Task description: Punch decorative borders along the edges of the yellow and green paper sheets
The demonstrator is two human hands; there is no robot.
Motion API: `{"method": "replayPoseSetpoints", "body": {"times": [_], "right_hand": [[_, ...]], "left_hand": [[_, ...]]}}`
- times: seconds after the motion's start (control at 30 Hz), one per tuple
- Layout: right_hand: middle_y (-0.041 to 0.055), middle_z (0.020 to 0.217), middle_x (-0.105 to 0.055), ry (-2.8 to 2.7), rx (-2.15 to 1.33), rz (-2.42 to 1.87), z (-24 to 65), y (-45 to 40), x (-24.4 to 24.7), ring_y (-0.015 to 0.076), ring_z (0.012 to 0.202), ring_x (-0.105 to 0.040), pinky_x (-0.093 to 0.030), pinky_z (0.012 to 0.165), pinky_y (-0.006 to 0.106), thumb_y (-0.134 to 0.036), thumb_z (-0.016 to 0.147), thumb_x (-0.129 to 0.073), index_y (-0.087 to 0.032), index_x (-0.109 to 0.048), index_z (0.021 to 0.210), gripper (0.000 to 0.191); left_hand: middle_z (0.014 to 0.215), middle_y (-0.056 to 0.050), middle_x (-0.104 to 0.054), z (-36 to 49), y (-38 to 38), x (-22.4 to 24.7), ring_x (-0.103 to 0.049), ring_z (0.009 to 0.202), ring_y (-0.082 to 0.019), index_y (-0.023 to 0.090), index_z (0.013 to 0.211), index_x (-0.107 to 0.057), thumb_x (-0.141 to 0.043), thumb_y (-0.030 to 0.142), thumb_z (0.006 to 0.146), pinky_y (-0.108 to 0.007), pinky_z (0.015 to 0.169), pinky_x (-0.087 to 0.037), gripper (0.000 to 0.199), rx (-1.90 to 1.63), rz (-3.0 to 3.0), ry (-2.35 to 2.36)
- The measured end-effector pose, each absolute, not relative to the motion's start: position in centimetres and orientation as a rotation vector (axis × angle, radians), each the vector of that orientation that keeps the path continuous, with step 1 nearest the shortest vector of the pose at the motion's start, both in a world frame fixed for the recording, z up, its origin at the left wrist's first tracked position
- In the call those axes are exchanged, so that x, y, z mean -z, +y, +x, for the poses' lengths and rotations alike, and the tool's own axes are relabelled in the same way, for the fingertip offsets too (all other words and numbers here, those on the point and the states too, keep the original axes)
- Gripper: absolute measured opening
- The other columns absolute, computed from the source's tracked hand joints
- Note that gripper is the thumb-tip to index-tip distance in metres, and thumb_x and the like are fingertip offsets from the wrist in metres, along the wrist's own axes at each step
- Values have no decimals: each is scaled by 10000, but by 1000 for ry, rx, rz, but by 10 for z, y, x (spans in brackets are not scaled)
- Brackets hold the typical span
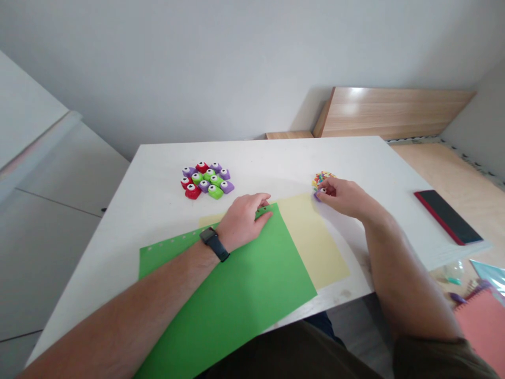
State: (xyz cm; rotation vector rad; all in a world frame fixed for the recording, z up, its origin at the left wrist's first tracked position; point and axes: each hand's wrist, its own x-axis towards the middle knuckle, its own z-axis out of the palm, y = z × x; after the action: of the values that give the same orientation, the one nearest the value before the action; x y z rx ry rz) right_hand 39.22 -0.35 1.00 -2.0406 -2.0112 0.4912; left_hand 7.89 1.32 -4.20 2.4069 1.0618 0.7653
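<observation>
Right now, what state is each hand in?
Left hand: closed, pinching the green sheet near its far right corner.
Right hand: closed on a small purple piece; whether it is lifted cannot be told.

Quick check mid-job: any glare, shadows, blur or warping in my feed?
Head view: a glare patch on the wooden panel, a soft shadow on the wall left of it, another on the white table below the right hand. Also head view: wide-angle stretch towards the edges, tiny multicoloured pieces too small to tell apart, no strong motion blur.
</observation>
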Motion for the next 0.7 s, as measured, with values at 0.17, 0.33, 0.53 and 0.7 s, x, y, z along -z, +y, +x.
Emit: {"method": "replayPoseSetpoints", "body": {"times": [0.17, 0.33, 0.53, 0.7], "right_hand": [[70, 879, -718, -2129, -505, -2023, 386, -6, -14, 227, 755, -611, -400, 677, 343, -409, 832, -678, -234, -664, 918, 196], [78, 917, -703, -2124, -476, -1946, 388, -7, -14, 225, 792, -609, -420, 720, 350, -345, 852, -653, -225, -621, 971, 172], [19, 861, -642, -1717, -830, -1770, 388, -10, -13, 173, 740, -572, -443, 669, 312, -340, 855, -652, -228, -541, 1138, 324], [-23, 716, -525, -1499, -1155, -1540, 380, -12, -17, 124, 610, -458, -371, 562, 270, -465, 934, -581, -228, -600, 1140, 315]], "left_hand": [[1107, -68, -736, 78, 13, 40, -685, 1018, -245, 202, 1267, -560, -634, 286, 929, -443, 937, -522, 356, -752, 2404, 1061], [1111, -70, -735, 78, 13, 40, -683, 1017, -244, 202, 1272, -561, -632, 274, 928, -442, 940, -519, 358, -752, 2408, 1056], [1112, -65, -733, 78, 13, 40, -679, 1021, -244, 189, 1277, -561, -644, 275, 924, -440, 946, -511, 372, -741, 2409, 1064], [1109, -64, -734, 79, 13, 40, -678, 1015, -245, 187, 1276, -566, -638, 286, 930, -441, 937, -514, 367, -745, 2407, 1072]]}}
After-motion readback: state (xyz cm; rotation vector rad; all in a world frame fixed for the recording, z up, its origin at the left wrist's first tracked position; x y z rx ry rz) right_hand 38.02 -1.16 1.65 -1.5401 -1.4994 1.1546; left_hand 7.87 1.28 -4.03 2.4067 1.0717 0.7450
